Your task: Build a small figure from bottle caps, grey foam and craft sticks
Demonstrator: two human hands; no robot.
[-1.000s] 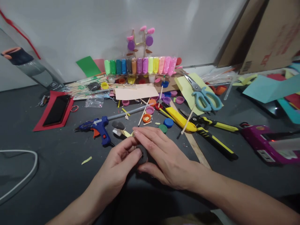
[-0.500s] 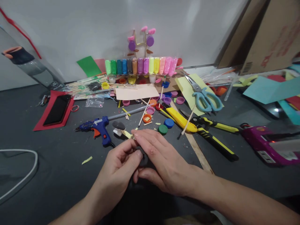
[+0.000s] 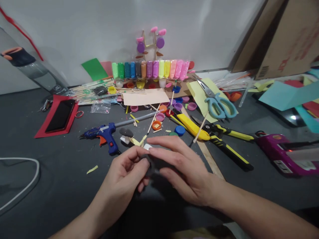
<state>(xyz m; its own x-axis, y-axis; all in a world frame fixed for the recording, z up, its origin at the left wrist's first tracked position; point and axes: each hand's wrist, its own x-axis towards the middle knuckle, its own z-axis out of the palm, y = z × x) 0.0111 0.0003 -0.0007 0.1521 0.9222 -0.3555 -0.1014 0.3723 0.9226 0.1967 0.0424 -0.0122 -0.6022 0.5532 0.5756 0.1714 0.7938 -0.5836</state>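
Observation:
Thumb and fingers of my left hand (image 3: 126, 176) pinch a small dark piece (image 3: 149, 170), mostly covered by the hand. A white bit (image 3: 147, 146) shows above the left fingertips; whether it belongs to the dark piece I cannot tell. Over its right side, my right hand (image 3: 185, 169) has its fingers stretched and spread, one fingertip at the white bit. Just beyond the hands lie a dark grey oval piece (image 3: 126, 132), a white block (image 3: 125, 140) and pale yellow strips (image 3: 136, 142).
A blue glue gun (image 3: 107, 134) lies left. To the right are a yellow utility knife (image 3: 191, 126), black-and-yellow pliers (image 3: 233, 154) and scissors (image 3: 218, 106). Bottle caps (image 3: 179, 130) and sticks lie behind the hands, with clay packets (image 3: 149, 69) at the wall. A phone (image 3: 60, 116) rests on red paper.
My right hand has lifted and drawn back to the right, its fingers spreading apart, uncovering the white bit. My left hand keeps its pinch and has barely moved.

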